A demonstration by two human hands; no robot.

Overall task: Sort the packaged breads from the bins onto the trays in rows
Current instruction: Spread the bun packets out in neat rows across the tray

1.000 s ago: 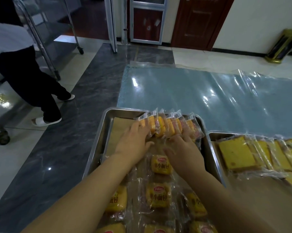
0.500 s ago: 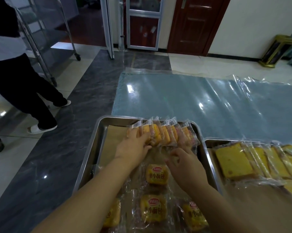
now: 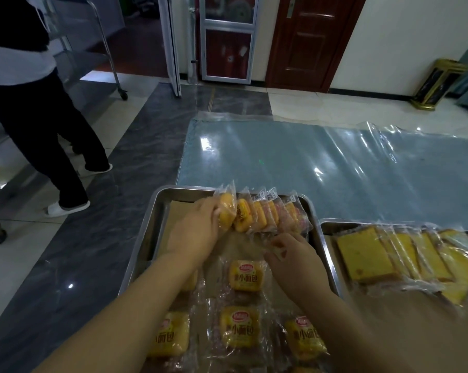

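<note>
A steel tray lined with brown paper holds a row of small packaged yellow breads standing on edge along its far side. My left hand presses against the leftmost bread of that row, fingers wrapped on it. My right hand sits just below the row's right part, fingers pinching clear wrapper at the packets' lower edge. More packaged breads lie flat and loose in the near part of the tray.
A second steel tray at the right holds overlapping packaged yellow cake slices. Clear plastic sheeting over blue cloth lies beyond. A person in dark trousers walks at the left near a wheeled metal rack.
My left hand has closed on the leftmost bread and stood it upright in the row. My right hand has drawn back slightly toward me. The person at the left has stepped further.
</note>
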